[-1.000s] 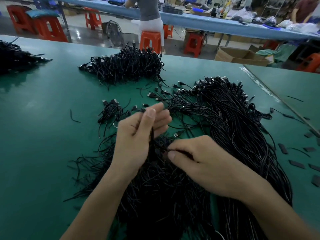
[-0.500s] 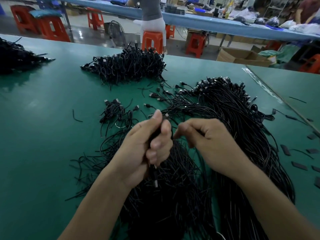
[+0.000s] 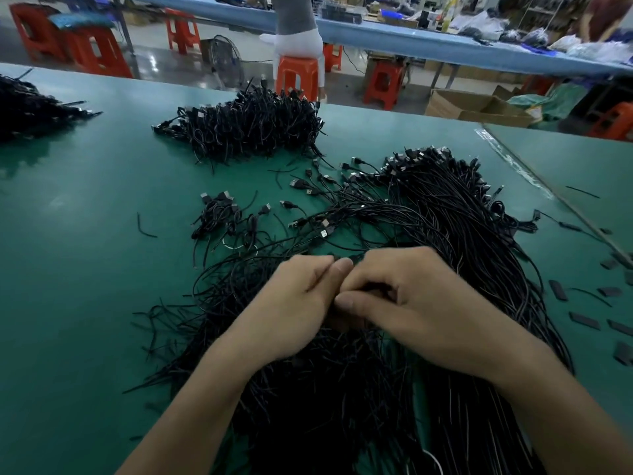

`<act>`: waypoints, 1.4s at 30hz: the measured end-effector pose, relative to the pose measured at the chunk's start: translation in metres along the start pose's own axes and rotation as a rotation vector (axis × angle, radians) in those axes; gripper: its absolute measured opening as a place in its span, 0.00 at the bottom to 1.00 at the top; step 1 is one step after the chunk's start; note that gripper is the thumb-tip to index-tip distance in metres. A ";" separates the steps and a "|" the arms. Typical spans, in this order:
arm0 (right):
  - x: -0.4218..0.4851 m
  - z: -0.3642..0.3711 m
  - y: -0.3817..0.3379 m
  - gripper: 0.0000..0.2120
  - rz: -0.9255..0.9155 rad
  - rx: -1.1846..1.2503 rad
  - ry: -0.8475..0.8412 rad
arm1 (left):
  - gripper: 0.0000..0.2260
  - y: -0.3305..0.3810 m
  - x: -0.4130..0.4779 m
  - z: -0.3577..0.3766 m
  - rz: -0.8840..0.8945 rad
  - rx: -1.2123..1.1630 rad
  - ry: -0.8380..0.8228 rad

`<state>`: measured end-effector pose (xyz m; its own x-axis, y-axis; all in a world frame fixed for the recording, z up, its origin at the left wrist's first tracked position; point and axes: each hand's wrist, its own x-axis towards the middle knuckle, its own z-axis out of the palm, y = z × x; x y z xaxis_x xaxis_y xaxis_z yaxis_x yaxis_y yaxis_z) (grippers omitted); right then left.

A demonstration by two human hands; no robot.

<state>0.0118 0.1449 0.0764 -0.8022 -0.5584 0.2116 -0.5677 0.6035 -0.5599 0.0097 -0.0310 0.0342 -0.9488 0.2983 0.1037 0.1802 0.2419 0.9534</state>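
Note:
My left hand (image 3: 294, 303) and my right hand (image 3: 411, 303) meet fingertip to fingertip above a big heap of loose black USB cables (image 3: 462, 241) on the green table (image 3: 85, 269). Both hands have curled fingers and pinch a thin black cable (image 3: 356, 258) between them; most of it is hidden by the fingers. Cable ends fan out under my forearms toward the near edge.
A tangled pile of coiled cables (image 3: 246, 128) lies at the back centre, a small bundle (image 3: 219, 214) left of middle, another pile (image 3: 27, 108) at far left. Small black sleeves (image 3: 582, 318) lie scattered at right. Orange stools (image 3: 296, 78) and a seated person (image 3: 298, 25) are beyond the table.
My hands have come together and lowered toward the heap. The left hand, earlier raised with a cable in its fist, now meets the right hand's fingertips.

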 end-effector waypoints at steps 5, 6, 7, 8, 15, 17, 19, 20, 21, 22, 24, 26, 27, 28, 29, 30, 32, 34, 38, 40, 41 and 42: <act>0.003 -0.009 0.004 0.05 -0.006 0.283 0.155 | 0.25 0.010 -0.006 -0.004 -0.096 -0.306 -0.150; 0.004 -0.008 0.005 0.04 0.009 0.322 0.178 | 0.25 0.009 -0.005 -0.006 -0.091 -0.360 -0.162; 0.004 -0.007 0.006 0.04 0.024 0.363 0.195 | 0.24 0.009 -0.006 -0.008 -0.089 -0.415 -0.183; 0.005 -0.006 0.007 0.03 0.034 0.406 0.195 | 0.24 0.009 -0.006 -0.010 -0.088 -0.453 -0.209; 0.005 -0.006 0.002 0.06 0.024 0.622 0.000 | 0.22 0.004 -0.007 -0.014 -0.016 -0.605 -0.333; 0.005 -0.010 0.001 0.05 0.043 0.557 -0.022 | 0.23 0.003 -0.005 -0.012 -0.040 -0.565 -0.287; 0.004 -0.012 -0.001 0.04 0.048 0.453 -0.032 | 0.24 0.002 -0.003 -0.007 -0.055 -0.484 -0.202; 0.003 -0.012 -0.002 0.05 0.047 0.352 -0.009 | 0.24 0.003 -0.002 -0.005 -0.056 -0.435 -0.153; 0.004 -0.011 -0.003 0.06 0.045 0.237 0.026 | 0.25 0.002 0.000 -0.003 -0.057 -0.396 -0.107; 0.005 -0.009 -0.004 0.08 0.039 0.140 0.064 | 0.25 0.001 0.001 -0.001 -0.067 -0.381 -0.070; 0.007 -0.004 -0.009 0.09 0.027 0.052 0.111 | 0.26 -0.002 0.003 -0.001 -0.093 -0.392 -0.016; 0.010 0.003 -0.014 0.09 0.024 0.022 0.136 | 0.23 -0.001 0.003 0.000 -0.123 -0.450 0.023; 0.010 0.006 -0.016 0.08 0.017 0.014 0.150 | 0.21 0.001 0.002 0.000 -0.132 -0.511 0.027; 0.012 0.009 -0.018 0.07 0.004 0.011 0.168 | 0.21 0.003 0.001 0.001 -0.140 -0.596 0.008; 0.013 0.011 -0.019 0.06 -0.011 0.008 0.189 | 0.22 0.004 -0.001 0.002 -0.151 -0.678 -0.036; 0.015 0.013 -0.019 0.06 -0.027 0.004 0.210 | 0.24 0.006 -0.003 0.002 -0.159 -0.739 -0.095; 0.019 0.014 -0.017 0.05 -0.063 0.009 0.247 | 0.30 0.004 -0.002 0.003 -0.193 -0.757 -0.175; 0.021 0.014 -0.014 0.05 -0.081 0.065 0.261 | 0.34 0.000 0.000 0.001 -0.256 -0.677 -0.152; 0.025 0.010 0.001 0.05 -0.035 0.095 0.250 | 0.30 -0.008 0.005 0.001 -0.209 -0.367 0.117; 0.022 0.006 0.012 0.15 0.091 0.129 0.175 | 0.30 -0.015 0.007 -0.002 -0.164 -0.201 0.235; 0.020 0.004 0.017 0.22 0.173 0.120 0.119 | 0.29 -0.018 0.009 -0.006 -0.173 -0.161 0.285; 0.016 0.004 0.023 0.27 0.253 0.080 0.052 | 0.29 -0.020 0.010 -0.010 -0.185 -0.159 0.325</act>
<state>-0.0136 0.1471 0.0635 -0.9261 -0.3648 0.0963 -0.3334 0.6717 -0.6615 -0.0058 -0.0422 0.0186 -0.9986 -0.0501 -0.0141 -0.0196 0.1110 0.9936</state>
